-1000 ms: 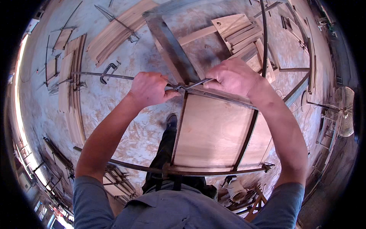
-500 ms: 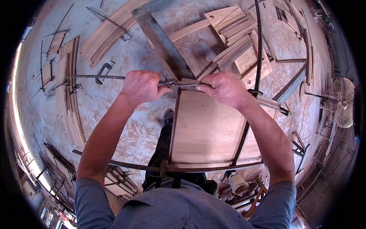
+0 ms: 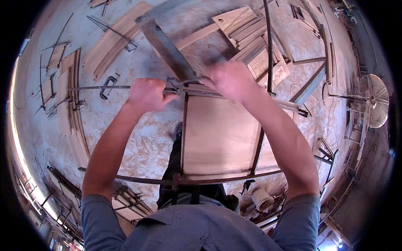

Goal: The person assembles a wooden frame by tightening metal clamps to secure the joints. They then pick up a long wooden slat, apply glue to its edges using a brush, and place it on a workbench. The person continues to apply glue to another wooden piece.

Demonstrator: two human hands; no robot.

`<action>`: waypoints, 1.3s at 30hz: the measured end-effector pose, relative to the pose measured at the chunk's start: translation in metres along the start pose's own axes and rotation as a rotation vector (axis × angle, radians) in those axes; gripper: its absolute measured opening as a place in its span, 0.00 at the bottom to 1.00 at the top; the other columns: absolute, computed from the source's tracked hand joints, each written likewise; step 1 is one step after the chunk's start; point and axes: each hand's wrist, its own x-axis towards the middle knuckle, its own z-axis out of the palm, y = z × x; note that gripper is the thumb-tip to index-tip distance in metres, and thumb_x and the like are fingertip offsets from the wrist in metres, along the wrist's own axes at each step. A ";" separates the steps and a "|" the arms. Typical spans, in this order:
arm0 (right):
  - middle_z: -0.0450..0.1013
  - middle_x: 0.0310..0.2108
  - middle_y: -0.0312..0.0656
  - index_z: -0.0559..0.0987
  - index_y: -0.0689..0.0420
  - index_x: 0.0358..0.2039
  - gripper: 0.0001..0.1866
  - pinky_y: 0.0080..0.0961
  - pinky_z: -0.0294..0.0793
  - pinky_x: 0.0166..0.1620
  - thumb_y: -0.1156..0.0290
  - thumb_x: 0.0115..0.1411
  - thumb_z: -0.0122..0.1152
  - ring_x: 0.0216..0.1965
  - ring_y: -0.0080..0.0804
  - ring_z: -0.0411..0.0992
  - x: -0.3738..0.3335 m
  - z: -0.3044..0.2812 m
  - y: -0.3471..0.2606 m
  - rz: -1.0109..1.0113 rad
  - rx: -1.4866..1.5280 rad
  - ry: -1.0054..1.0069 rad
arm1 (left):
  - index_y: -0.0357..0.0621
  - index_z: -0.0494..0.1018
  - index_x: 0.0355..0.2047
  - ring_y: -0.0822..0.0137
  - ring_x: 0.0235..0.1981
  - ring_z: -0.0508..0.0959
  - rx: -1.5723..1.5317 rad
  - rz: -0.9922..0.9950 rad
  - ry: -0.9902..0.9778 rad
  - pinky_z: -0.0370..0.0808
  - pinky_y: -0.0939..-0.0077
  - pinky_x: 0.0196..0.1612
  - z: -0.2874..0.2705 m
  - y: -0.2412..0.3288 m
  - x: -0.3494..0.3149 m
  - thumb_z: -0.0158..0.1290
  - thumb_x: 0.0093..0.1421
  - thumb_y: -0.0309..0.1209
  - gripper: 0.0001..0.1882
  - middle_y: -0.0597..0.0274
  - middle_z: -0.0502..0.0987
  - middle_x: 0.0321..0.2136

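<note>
My left hand is closed around the long steel bar of a bar clamp, which runs along the far edge of a framed wooden panel. My right hand, smeared by motion, is over the panel's far edge. From its fingers a dark metal hand tool reaches left toward the clamp's screw end; its exact kind is too blurred to make out. A second bar clamp crosses the panel's near edge, close to my body.
A steel beam supports the work from beyond. Stacked boards lie at the far right, more clamped boards at the far left. A C-clamp is on the floor. On the right are a fan and a white bucket.
My right hand has lifted up and away from the bar, swinging the dark tool with it. My left hand stays gripped on the bar. The whole view has shifted slightly.
</note>
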 end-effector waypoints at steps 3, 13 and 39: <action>0.76 0.30 0.50 0.79 0.56 0.34 0.13 0.44 0.76 0.40 0.59 0.61 0.54 0.35 0.53 0.75 0.012 -0.009 -0.011 0.135 0.190 0.172 | 0.40 0.75 0.25 0.51 0.26 0.80 0.000 -0.001 -0.012 0.75 0.59 0.28 0.002 -0.003 -0.001 0.59 0.49 0.53 0.25 0.55 0.78 0.23; 0.72 0.29 0.52 0.74 0.63 0.40 0.11 0.36 0.74 0.36 0.78 0.56 0.55 0.31 0.49 0.73 -0.112 0.054 -0.064 0.025 0.806 0.600 | 0.35 0.70 0.51 0.60 0.45 0.76 -0.807 -0.072 0.160 0.71 0.68 0.49 -0.069 0.076 -0.041 0.60 0.51 0.33 0.27 0.52 0.76 0.44; 0.70 0.55 0.45 0.70 0.56 0.57 0.25 0.31 0.66 0.59 0.70 0.59 0.60 0.57 0.36 0.67 -0.379 0.181 0.368 0.395 1.051 0.689 | 0.42 0.72 0.44 0.58 0.45 0.72 0.246 0.033 0.087 0.75 0.68 0.44 0.056 0.384 0.147 0.51 0.52 0.24 0.17 0.60 0.76 0.35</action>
